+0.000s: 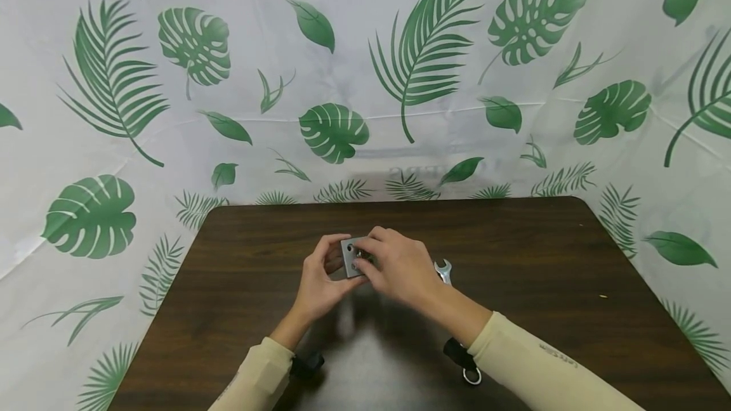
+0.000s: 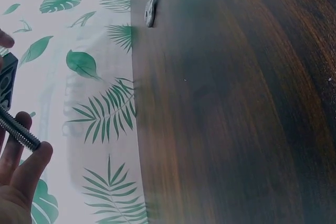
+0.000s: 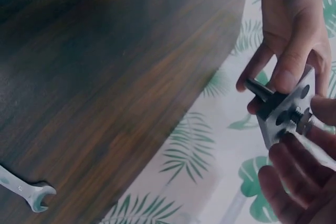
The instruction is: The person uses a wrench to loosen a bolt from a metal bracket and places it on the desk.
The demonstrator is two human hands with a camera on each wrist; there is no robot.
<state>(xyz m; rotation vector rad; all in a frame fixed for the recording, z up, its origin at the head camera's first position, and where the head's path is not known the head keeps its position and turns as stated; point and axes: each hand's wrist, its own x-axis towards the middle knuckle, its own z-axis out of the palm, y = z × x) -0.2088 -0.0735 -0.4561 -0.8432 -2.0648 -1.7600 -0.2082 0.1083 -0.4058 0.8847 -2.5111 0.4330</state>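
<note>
My left hand (image 1: 318, 285) grips a small grey metal plate (image 1: 348, 259) by its edges, raised above the table. The plate has several round holes on its face. A threaded bolt (image 2: 20, 131) sticks out from its back, near the left fingertips in the left wrist view. On the front face, a short threaded end carries a nut (image 3: 303, 124). My right hand (image 1: 404, 268) comes in from the right, with thumb and fingers pinching around that nut. In the head view the right fingers hide part of the plate.
An open-ended wrench (image 1: 443, 271) lies on the dark wood table (image 1: 531, 297), partly behind the right wrist. Black straps (image 1: 307, 365) circle both wrists, and a metal ring (image 1: 471, 377) hangs by the right one. A leaf-print cloth (image 1: 365, 81) stands behind the table.
</note>
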